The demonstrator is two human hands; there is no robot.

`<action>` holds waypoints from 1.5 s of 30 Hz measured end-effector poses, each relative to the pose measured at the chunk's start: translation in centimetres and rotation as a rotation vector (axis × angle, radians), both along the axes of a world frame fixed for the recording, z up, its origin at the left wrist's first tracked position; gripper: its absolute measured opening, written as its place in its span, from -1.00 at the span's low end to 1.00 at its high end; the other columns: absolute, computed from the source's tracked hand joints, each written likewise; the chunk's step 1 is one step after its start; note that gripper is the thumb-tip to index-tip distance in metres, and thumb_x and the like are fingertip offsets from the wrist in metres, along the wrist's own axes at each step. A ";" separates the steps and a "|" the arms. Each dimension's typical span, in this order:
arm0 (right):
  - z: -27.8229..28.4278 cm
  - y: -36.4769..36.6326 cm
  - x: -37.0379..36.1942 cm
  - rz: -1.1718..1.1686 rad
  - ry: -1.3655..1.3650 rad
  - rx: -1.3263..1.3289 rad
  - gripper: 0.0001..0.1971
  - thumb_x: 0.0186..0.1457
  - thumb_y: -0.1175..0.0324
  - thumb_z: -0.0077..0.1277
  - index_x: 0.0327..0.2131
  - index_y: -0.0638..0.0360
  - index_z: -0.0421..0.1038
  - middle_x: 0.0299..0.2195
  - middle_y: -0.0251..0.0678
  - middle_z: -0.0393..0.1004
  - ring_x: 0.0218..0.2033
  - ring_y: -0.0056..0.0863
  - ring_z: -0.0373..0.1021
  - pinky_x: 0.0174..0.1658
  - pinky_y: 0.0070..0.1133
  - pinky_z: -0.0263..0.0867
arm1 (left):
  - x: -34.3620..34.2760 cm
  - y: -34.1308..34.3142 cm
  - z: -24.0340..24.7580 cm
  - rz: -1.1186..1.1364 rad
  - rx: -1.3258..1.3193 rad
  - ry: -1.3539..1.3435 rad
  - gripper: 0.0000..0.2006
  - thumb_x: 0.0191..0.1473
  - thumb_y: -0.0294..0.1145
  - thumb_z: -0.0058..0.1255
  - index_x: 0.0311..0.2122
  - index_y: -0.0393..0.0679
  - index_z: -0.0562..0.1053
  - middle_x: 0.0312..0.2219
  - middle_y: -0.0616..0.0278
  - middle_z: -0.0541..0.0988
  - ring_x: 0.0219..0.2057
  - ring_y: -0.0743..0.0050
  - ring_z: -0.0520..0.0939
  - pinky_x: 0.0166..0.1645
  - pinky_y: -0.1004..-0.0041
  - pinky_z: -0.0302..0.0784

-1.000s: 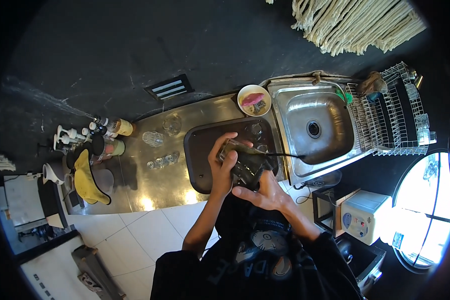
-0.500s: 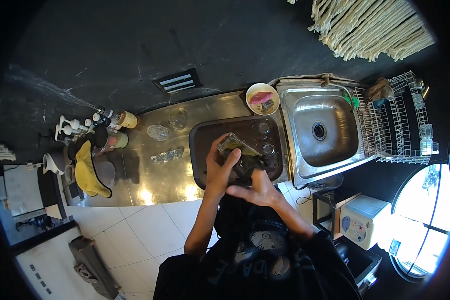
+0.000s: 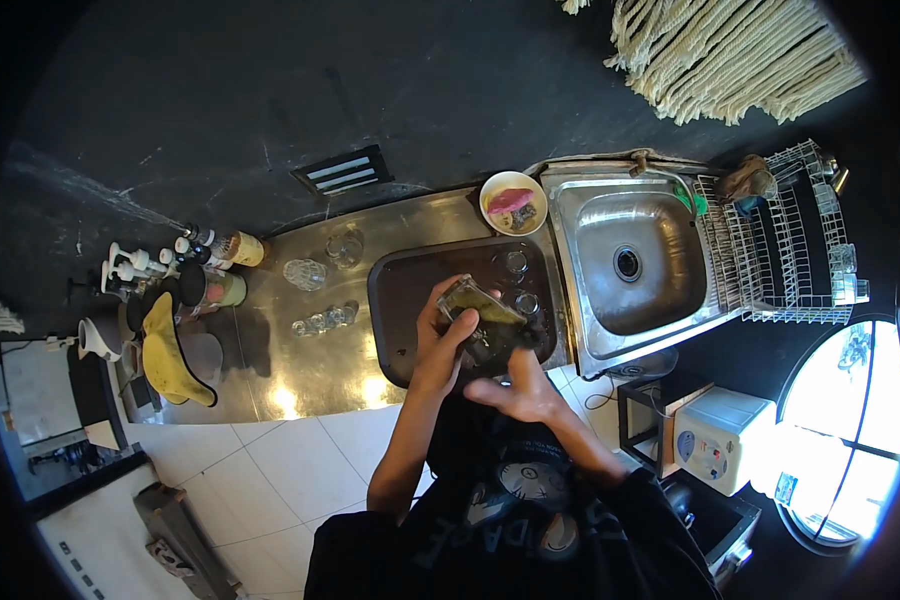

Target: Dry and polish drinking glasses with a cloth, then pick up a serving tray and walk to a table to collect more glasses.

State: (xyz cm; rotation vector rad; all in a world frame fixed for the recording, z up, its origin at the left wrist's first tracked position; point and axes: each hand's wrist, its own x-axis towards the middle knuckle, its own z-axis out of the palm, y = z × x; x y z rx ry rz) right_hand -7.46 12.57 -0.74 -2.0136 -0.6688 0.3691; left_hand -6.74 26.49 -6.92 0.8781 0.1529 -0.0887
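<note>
Over the dark brown tray (image 3: 382, 352), my left hand (image 3: 438, 350) grips a clear drinking glass (image 3: 457, 296), thumb along its near side. The glass is tilted, its mouth toward my right hand (image 3: 522, 396). A greenish, dark-edged wad that looks like a cloth (image 3: 500, 312) fills part of the glass and reaches its mouth. My right fingers close on the wad's dark end; their tips are hidden, and the thumb sticks out to the left. Two small clear glasses (image 3: 516, 262) stand at the tray's right side.
Right of the tray is a steel sink (image 3: 610, 340), then a wire dish rack (image 3: 795, 260). A white bowl (image 3: 487, 205) with a pink item sits behind the tray. Clear glassware (image 3: 305, 274) stands on the steel counter (image 3: 270, 375); pump bottles (image 3: 135, 262) and a yellow cloth (image 3: 165, 350) are farther left.
The whole view has shifted slightly. My right hand has drawn back a little toward me and turned at the glass's mouth. My left hand keeps its hold on the glass.
</note>
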 end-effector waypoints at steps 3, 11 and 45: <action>-0.5 0.8 -0.3 -0.232 1.146 1.332 -0.31 0.17 -0.11 -0.32 0.17 0.28 0.02 0.12 -0.18 0.19 0.13 -0.34 0.16 0.18 -0.42 0.03 | 0.1 -0.3 0.3 -0.046 -0.351 -0.127 -0.35 -0.02 -0.25 0.10 0.14 -0.22 0.14 -0.03 -0.13 0.38 0.05 -0.07 0.40 0.10 0.14 0.37; -1.2 0.3 0.2 -0.083 0.386 0.446 -0.44 0.03 0.30 0.13 0.08 0.29 0.18 -0.07 -0.29 0.34 -0.04 -0.55 0.21 0.05 -0.56 0.11 | -1.0 2.7 -3.8 -0.150 -0.008 0.185 -0.42 0.07 -0.09 0.05 0.08 -0.28 0.24 -0.01 0.07 0.40 0.06 0.26 0.40 0.12 0.31 0.33; 0.8 1.8 2.5 0.114 -0.023 0.037 -0.66 -0.01 0.41 0.05 -0.15 0.41 0.39 0.19 0.02 0.07 0.25 -0.08 -0.04 0.21 -0.29 0.02 | -3.9 -1.0 -3.7 0.401 -0.103 0.186 -0.53 0.24 -0.01 -0.35 0.08 -0.15 0.23 -0.10 0.25 0.45 -0.11 0.44 0.51 0.03 0.43 0.41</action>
